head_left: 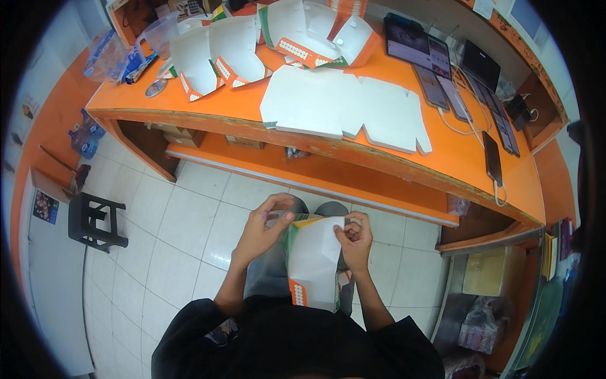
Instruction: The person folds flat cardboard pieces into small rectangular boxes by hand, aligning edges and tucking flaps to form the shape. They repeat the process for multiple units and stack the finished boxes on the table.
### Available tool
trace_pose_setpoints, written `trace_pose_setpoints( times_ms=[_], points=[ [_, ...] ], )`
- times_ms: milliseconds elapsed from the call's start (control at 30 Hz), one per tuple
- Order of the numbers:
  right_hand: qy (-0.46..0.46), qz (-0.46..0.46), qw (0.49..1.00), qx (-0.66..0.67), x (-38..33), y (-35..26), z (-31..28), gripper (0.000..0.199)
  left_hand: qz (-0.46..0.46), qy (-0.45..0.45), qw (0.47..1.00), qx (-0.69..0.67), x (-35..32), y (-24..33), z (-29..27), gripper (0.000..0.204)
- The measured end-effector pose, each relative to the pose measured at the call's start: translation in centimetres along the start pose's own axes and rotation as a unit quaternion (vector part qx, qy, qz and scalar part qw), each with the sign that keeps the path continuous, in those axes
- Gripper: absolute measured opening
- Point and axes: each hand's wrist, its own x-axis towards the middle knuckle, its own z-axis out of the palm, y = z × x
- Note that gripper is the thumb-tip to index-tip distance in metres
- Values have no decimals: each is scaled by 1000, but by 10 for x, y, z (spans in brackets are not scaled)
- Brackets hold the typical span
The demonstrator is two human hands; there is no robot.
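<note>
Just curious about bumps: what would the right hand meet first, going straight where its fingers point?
The right hand meets the carton it pinches; beyond, perhaps the left hand, though depth is unclear.

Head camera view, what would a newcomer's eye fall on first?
Probably the bright orange counter across the top, with flat white cardboard in its middle and folded boxes behind and left. Then the half-folded box below, its upper right corner in the right hand, the left hand by its upper left. Phones lie toward the counter's right.

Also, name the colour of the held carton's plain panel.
The carton's plain panel is white, best seen in the head view.
</note>
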Motion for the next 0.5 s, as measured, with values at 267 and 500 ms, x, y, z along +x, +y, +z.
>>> trace_pose_setpoints(
  times_ms=[267, 500],
  points=[
    [-118, 111, 986, 35, -31, 15, 14, 43, -75, -102, 980, -155, -20, -33, 44, 53],
    [-101, -72, 945, -303, -41, 14, 8, 80, -82, -59, 988, -116, -24, -29, 57, 44]
  ],
)
